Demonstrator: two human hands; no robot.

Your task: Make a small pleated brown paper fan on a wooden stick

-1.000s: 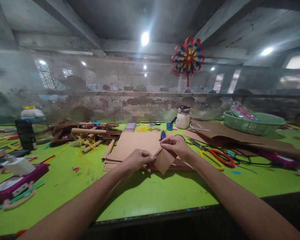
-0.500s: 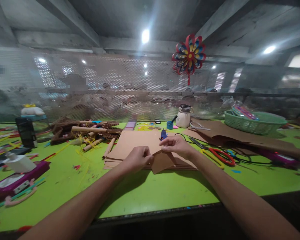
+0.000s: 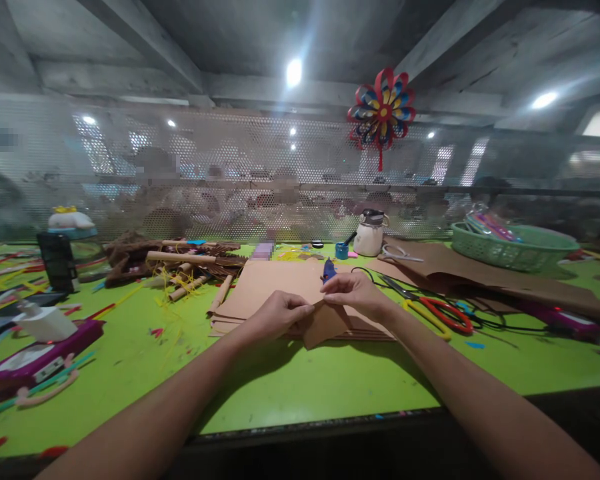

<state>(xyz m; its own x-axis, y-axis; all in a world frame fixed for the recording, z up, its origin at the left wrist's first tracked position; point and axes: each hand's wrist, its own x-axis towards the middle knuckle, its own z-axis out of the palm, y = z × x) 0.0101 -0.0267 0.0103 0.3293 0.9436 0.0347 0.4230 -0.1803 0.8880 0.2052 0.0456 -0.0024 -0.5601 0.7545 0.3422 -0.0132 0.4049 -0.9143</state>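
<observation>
Between my two hands is a small piece of brown kraft paper (image 3: pixel 325 325), tilted, its lower corner hanging toward me. My left hand (image 3: pixel 283 312) pinches its left edge between thumb and fingers. My right hand (image 3: pixel 353 295) pinches its upper edge, fingertips close to those of the left. Under and behind lies a stack of brown kraft paper sheets (image 3: pixel 270 280) on the green table (image 3: pixel 300 393). A blue glue gun (image 3: pixel 329 269) stands just beyond my right fingertips, partly hidden by that hand.
Right of the stack lie yellow-handled scissors (image 3: pixel 425 319), red-handled scissors (image 3: pixel 447 315) and black cords. Farther right are a green basket (image 3: pixel 515 247) and large brown paper (image 3: pixel 445 267). Paper rolls (image 3: pixel 180 257) lie left, near a black phone (image 3: pixel 57 262) and a purple power strip (image 3: pixel 45 360).
My left thumb has straightened along the paper's edge, and the left fingertips have shifted slightly right toward the right hand. The right hand keeps its pinch. The whole view has shifted slightly.
</observation>
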